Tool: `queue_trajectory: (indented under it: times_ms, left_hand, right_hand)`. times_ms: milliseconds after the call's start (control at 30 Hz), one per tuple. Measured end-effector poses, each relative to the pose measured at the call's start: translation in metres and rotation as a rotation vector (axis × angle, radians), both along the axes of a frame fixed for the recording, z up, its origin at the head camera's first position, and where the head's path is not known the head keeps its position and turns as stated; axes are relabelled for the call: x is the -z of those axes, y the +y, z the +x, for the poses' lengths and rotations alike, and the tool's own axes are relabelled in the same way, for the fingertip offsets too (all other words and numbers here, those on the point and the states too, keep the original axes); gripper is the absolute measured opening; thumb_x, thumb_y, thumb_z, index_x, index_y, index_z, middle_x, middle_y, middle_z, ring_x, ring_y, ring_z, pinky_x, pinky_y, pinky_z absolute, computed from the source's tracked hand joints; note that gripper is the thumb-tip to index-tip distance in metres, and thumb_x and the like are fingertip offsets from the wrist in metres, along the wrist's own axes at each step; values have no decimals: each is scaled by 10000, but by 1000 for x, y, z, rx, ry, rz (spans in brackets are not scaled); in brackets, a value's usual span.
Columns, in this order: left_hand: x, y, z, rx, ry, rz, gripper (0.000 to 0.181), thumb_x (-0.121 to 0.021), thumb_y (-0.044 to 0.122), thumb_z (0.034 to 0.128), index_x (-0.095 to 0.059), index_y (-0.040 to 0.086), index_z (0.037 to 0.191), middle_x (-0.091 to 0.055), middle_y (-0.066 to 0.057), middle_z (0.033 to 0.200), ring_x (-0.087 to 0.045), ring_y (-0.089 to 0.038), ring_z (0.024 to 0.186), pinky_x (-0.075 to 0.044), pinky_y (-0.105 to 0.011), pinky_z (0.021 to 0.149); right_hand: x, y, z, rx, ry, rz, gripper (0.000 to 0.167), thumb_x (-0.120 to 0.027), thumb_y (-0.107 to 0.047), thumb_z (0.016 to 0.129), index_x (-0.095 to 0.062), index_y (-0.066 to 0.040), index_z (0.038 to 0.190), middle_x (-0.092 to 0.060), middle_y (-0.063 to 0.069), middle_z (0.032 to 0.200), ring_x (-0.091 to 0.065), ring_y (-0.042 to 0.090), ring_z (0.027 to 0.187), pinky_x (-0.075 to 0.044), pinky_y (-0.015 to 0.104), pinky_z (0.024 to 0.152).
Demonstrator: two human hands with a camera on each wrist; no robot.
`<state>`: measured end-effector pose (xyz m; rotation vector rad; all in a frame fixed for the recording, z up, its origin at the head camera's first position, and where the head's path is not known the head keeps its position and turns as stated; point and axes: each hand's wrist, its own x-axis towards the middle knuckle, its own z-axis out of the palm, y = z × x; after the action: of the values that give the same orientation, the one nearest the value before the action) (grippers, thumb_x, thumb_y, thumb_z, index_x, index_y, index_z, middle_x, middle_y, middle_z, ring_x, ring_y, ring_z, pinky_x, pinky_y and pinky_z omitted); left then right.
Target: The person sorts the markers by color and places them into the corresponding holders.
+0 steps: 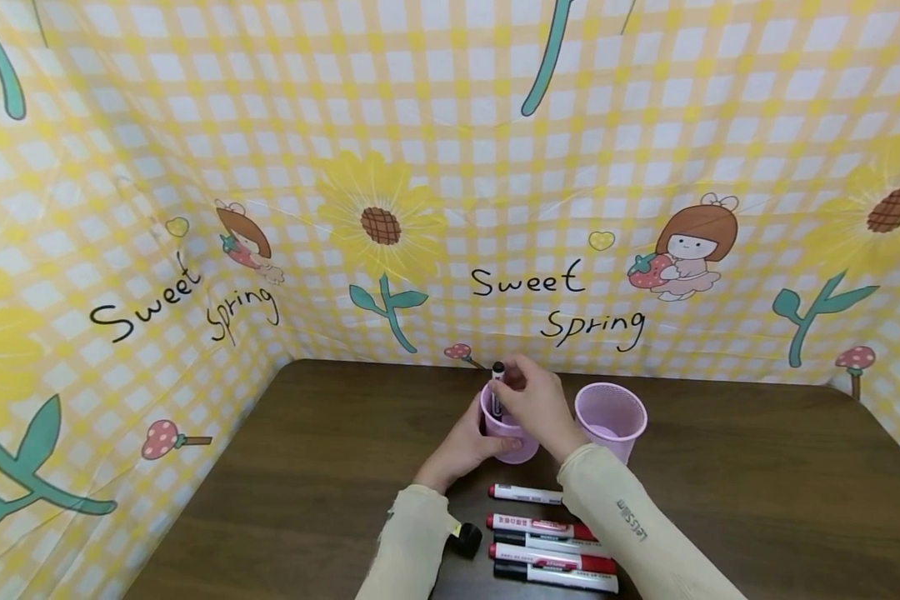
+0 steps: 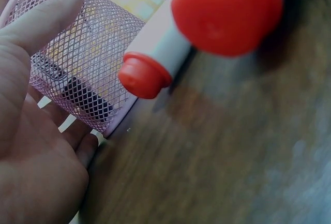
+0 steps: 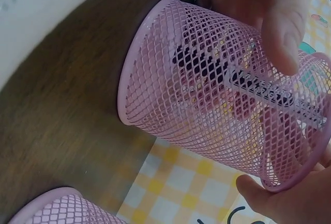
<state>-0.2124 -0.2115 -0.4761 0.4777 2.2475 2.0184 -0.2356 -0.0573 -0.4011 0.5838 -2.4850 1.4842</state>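
My left hand (image 1: 461,446) grips a pink mesh pen cup (image 1: 520,452) on the dark table, thumb along its near side. With my right hand (image 1: 538,402) I pinch a black-and-white marker (image 1: 497,406) at the cup's mouth. The marker stands nearly upright, its lower part inside the cup. Through the mesh cup (image 3: 207,100) in the right wrist view, the marker's dark end (image 3: 204,69) shows near the base. In the left wrist view my left thumb (image 2: 46,19) lies against the mesh, with other fingers behind it.
A second pink mesh cup (image 1: 611,414) stands to the right. Several red and black markers (image 1: 551,554) lie in a row in front, partly under my right sleeve (image 1: 630,517). A black object (image 1: 465,540) sits at my left sleeve. Checked cloth (image 1: 450,100) hangs behind and left.
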Motion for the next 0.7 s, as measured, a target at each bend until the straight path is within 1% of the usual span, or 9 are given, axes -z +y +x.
queue_trajectory:
  times_ms: [267,500,700]
  left_hand:
    - [4,-1,-4,6,21,-8,936,-810,102,853,-241,155,1594,-434,-96,1496,-480,-234,1288,-383,-386,1077]
    - [4,-1,-3,-1,17,-16,927,-812,95,849,-254,160,1587,-448,-91,1482,-485,-228,1281,-379,-391,1080]
    - [6,-1,-3,-4,18,-14,920,-807,78,852,-258,151,1587,-448,-96,1481,-484,-233,1282,-378,-394,1081]
  right_hand:
    - [1,1,-1,-15,-28,-1,271,-779,-152,882,-686,-78,1126,-704,46,992,-669,200,914,-550,402,830]
    - [2,2,-1,-15,-34,25,306,-775,-151,887,-675,-72,1165,-698,57,1007,-661,208,922,-547,406,834]
    - [3,3,0,-24,-31,21,334,-781,-153,882,-674,-64,1186,-704,59,1007,-669,209,914,-549,407,832]
